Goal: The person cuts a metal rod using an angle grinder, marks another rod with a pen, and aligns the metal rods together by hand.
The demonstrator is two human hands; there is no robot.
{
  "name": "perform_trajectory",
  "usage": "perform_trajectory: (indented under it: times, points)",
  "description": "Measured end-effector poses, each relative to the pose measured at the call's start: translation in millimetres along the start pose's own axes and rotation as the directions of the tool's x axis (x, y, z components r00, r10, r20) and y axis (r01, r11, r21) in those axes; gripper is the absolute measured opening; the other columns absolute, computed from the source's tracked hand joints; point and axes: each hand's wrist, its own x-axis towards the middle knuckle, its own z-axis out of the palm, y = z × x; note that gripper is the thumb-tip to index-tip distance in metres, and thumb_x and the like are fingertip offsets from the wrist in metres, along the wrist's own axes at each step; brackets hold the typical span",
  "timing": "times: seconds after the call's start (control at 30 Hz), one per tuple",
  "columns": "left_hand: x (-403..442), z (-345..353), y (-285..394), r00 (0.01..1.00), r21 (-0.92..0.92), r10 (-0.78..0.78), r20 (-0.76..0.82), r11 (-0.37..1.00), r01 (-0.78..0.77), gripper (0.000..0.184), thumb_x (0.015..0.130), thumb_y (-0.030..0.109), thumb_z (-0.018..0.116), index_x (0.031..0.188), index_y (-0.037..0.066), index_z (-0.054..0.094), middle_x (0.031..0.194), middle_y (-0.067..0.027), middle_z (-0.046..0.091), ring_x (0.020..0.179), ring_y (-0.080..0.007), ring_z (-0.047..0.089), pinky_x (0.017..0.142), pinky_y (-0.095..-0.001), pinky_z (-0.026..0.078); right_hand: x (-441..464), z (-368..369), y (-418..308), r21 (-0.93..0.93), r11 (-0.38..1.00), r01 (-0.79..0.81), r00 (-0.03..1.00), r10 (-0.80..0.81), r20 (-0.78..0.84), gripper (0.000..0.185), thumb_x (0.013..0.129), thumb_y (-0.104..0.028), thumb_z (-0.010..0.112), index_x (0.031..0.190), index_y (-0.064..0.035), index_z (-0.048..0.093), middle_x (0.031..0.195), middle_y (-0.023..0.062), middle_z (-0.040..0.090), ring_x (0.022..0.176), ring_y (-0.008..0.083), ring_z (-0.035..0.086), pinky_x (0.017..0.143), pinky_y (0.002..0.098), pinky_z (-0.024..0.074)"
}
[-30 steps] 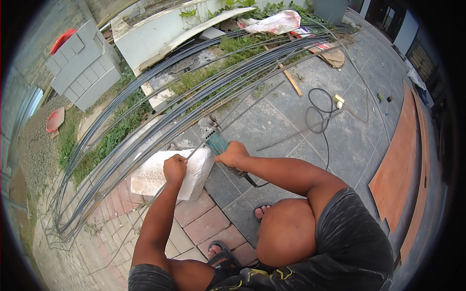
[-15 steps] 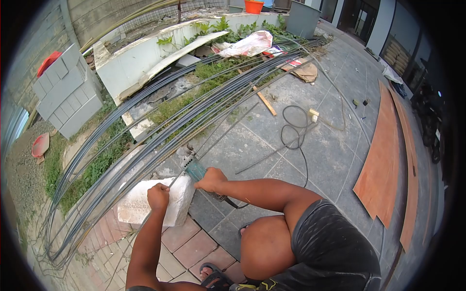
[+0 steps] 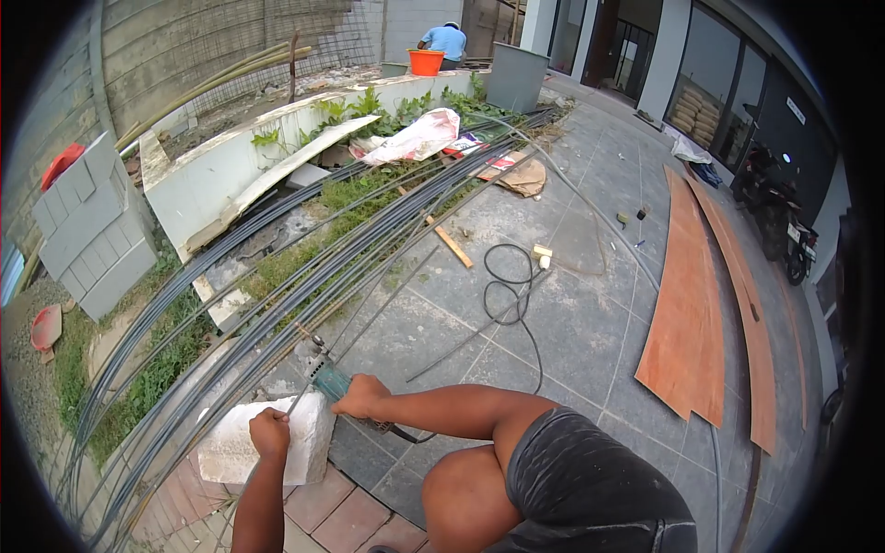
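Observation:
My right hand (image 3: pixel 361 397) is wrapped round a green angle grinder (image 3: pixel 329 379), its head pointing away from me toward the steel bars. To its left, my left hand (image 3: pixel 270 431) is closed on a thin steel bar (image 3: pixel 299 398) above a rough white block (image 3: pixel 226 453). The bar runs from the fist up toward the grinder's head. Whether the disc touches it cannot be made out. A long bundle of steel bars (image 3: pixel 318 274) lies just beyond both hands. The grinder's black cord (image 3: pixel 534 343) loops across the tiles on the right.
Reddish plywood sheets (image 3: pixel 684 323) lie at right, near a parked motorcycle (image 3: pixel 770 198). A wood strip (image 3: pixel 449 242) and a pale plug (image 3: pixel 543 255) are on the tiles. Grey blocks (image 3: pixel 92 230) are stacked at left. Behind an orange bucket (image 3: pixel 425 63) is a person in blue (image 3: pixel 444 41).
My view has tilted up, showing more of the doorway and the person in blue. Both hands keep their hold on the bar and the grinder.

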Motion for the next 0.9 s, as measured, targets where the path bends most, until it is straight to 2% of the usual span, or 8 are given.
perform_trajectory:
  times: [0.07,0.13,0.2,0.3,0.47,0.6,0.67,0.9]
  points:
    - [1,2,-3,1.000,-0.007,0.014,-0.007,1.000,-0.014,0.005,0.075,0.006,0.071,0.077,0.006,0.076,0.073,-0.0154,0.072,0.067,-0.0319,0.070,0.067,-0.0399,0.056,0,-1,-1,0.004,1.000,-0.004,1.000,0.004,-0.005,0.063,0.065,-0.044,0.083,0.105,0.0033,0.072,0.111,0.0226,0.071,0.102,0.0352,0.070,0.087,0.0403,0.0567]
    - [0,1,-2,1.000,-0.012,0.008,-0.008,1.000,-0.008,0.005,0.075,0.007,0.072,0.076,0.006,0.076,0.073,-0.0154,0.072,0.067,-0.0318,0.070,0.068,-0.0400,0.056,1,0,0,0.006,1.000,-0.005,1.000,0.005,0.014,0.071,0.063,-0.045,0.083,0.113,0.0028,0.069,0.114,0.0232,0.069,0.102,0.0356,0.070,0.088,0.0395,0.0559]
    - [0,1,0,1.000,-0.023,-0.014,-0.003,1.000,0.014,0.004,0.075,0.008,0.072,0.076,0.006,0.076,0.073,-0.0154,0.072,0.068,-0.0319,0.070,0.068,-0.0401,0.056,0,0,0,0.006,1.000,-0.005,1.000,0.005,0.015,0.071,0.063,-0.045,0.083,0.113,0.0027,0.069,0.114,0.0233,0.069,0.103,0.0356,0.069,0.088,0.0396,0.0559]
    - [0,1,1,1.000,-0.029,0.003,-0.022,1.000,-0.003,0.008,0.073,0.001,0.068,0.075,0.003,0.075,0.072,-0.0164,0.072,0.066,-0.0299,0.071,0.068,-0.0382,0.055,0,-3,0,0.003,1.000,0.003,1.000,-0.003,0.019,0.071,0.063,-0.046,0.083,0.113,0.0026,0.069,0.114,0.0234,0.069,0.103,0.0358,0.069,0.088,0.0396,0.0558]
    - [-1,-1,-1,1.000,-0.016,-0.016,0.008,1.000,0.016,0.004,0.074,0.008,0.074,0.077,0.006,0.076,0.075,-0.0156,0.072,0.070,-0.0328,0.071,0.070,-0.0415,0.056,0,-2,-4,0.012,1.000,-0.022,0.999,0.022,0.044,0.072,0.063,-0.046,0.084,0.113,0.0027,0.069,0.115,0.0234,0.069,0.104,0.0361,0.069,0.088,0.0396,0.0555]
    - [2,8,-8,0.999,-0.014,0.032,-0.025,0.999,-0.033,0.005,0.073,0.008,0.074,0.077,0.006,0.076,0.075,-0.0157,0.072,0.070,-0.0329,0.070,0.070,-0.0418,0.056,-3,-3,-2,0.000,1.000,-0.002,1.000,0.002,0.021,0.073,0.063,-0.046,0.083,0.114,0.0035,0.068,0.114,0.0240,0.069,0.103,0.0359,0.069,0.088,0.0396,0.0553]
    - [1,5,-5,0.999,0.019,-0.037,-0.005,0.999,0.037,0.005,0.072,0.008,0.075,0.077,0.006,0.076,0.075,-0.0155,0.072,0.071,-0.0330,0.070,0.070,-0.0419,0.056,-3,-2,-2,-0.001,1.000,0.004,1.000,-0.004,0.016,0.073,0.063,-0.046,0.083,0.114,0.0038,0.068,0.114,0.0242,0.069,0.103,0.0357,0.069,0.088,0.0397,0.0553]
    - [-1,0,0,1.000,0.019,-0.017,0.003,1.000,0.017,0.006,0.072,0.010,0.075,0.077,0.007,0.076,0.077,-0.0152,0.072,0.073,-0.0333,0.071,0.072,-0.0428,0.056,0,5,-1,-0.008,1.000,-0.003,1.000,0.003,0.029,0.073,0.061,-0.046,0.083,0.113,0.0034,0.068,0.114,0.0231,0.070,0.102,0.0351,0.070,0.087,0.0389,0.0556]
